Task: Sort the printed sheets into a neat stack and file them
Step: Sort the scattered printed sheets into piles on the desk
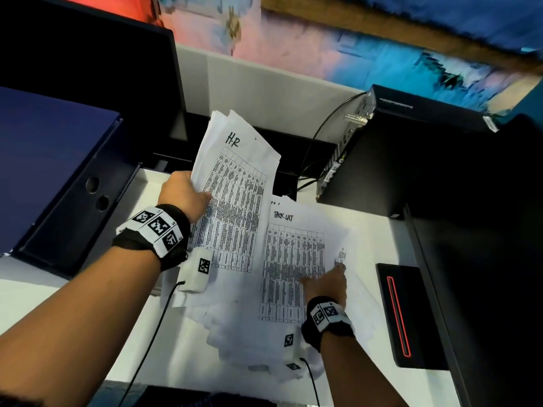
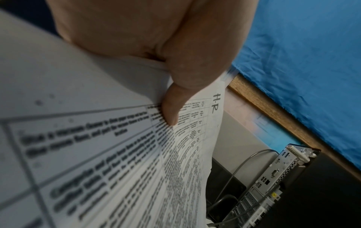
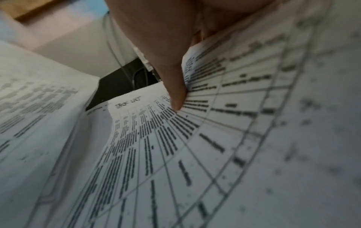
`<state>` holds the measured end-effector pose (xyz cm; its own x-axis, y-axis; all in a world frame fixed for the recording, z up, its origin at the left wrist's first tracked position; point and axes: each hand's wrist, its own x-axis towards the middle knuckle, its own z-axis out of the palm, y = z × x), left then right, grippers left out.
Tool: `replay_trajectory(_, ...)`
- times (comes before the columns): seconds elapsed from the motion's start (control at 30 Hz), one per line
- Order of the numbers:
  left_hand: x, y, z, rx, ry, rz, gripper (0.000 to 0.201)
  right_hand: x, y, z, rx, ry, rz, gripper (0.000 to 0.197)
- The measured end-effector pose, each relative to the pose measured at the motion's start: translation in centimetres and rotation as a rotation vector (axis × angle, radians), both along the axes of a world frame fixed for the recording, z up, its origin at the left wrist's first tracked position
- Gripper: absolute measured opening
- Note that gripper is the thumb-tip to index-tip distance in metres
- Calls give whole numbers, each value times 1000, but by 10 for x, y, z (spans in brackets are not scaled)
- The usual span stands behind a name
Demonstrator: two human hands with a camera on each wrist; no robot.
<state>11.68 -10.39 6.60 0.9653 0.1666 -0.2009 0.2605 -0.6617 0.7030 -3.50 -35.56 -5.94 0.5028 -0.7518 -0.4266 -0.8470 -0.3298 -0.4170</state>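
on the white desk, between the dark blue box file at the left and the black computer case at the far right, the sorting looks only partly done: the left hand holds up a bundle of printed sheets headed "h.r", thumb pressed on the front page and the other fingers behind it, so the grip is firmly closed round the paper's left edge, and the bundle's far edges are fanned and uneven rather than squared. the right hand pinches a second lot of sheets headed with a handwritten title, lower and nearer, its thumb down on the top page and a page curling up beside it; what the remaining fingers do underneath is hidden, though they probably sit below the pile. more loose pages spread raggedly beneath toward the near edge of the desk. judging from this, two groups have been separated by heading, but nothing is yet one neat stack, the loose pages remain to be gathered, the edges need tapping level, and the box file has no sheets visibly in it, so filing seems untouched. a black slab with a red line lies at the near right, apart from the papers
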Motion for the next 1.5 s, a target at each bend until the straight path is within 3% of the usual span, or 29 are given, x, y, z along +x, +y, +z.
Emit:
replay_trajectory(0.1,0,1,-2,3,1,7,28,-2,-2,4,-104,-6,50,76)
replay_trajectory(0.17,0,-1,-4,-8,6,6,29,1,-4,5,-48,-69,6,67)
replay_trajectory(0.3,-2,-5,-9,-22,36,5,29,2,-13,1,260,-124,-61,84)
replay_trajectory(0.37,-5,-9,-10,7,65,5,28,-1,-20,4,322,-143,-51,83)
replay_trajectory(0.53,-20,-22,-27,110,154,-17,21,-7,-41,53,-34,-250,145,24)
replay_trajectory(0.67,-34,-37,-48,152,259,-52,21,-8,-50,112,-331,-275,311,18)
replay_trajectory(0.8,-45,-52,-62,127,323,-111,16,-3,-50,177,-475,-530,323,16)
replay_trajectory(0.87,-52,-59,-68,88,349,-144,12,1,-52,203,-494,-680,306,17)
replay_trajectory(1.0,-63,-70,-72,53,342,-207,38,9,-65,231,-381,-863,261,19)
replay_trajectory(1.17,-72,-61,-80,-162,383,-197,45,15,-72,200,-59,-884,197,25)
replay_trajectory(1.3,-64,-50,-93,-351,433,80,56,19,-69,135,219,-591,144,22)
replay_trajectory(1.4,-62,-49,-95,-464,474,179,71,26,-53,78,401,-318,184,70)
replay_trajectory(1.43,-63,-52,-94,-479,489,162,70,27,-47,60,400,-243,225,79)
replay_trajectory(1.5,-66,-57,-93,-397,516,92,72,27,-34,37,295,-110,277,74)
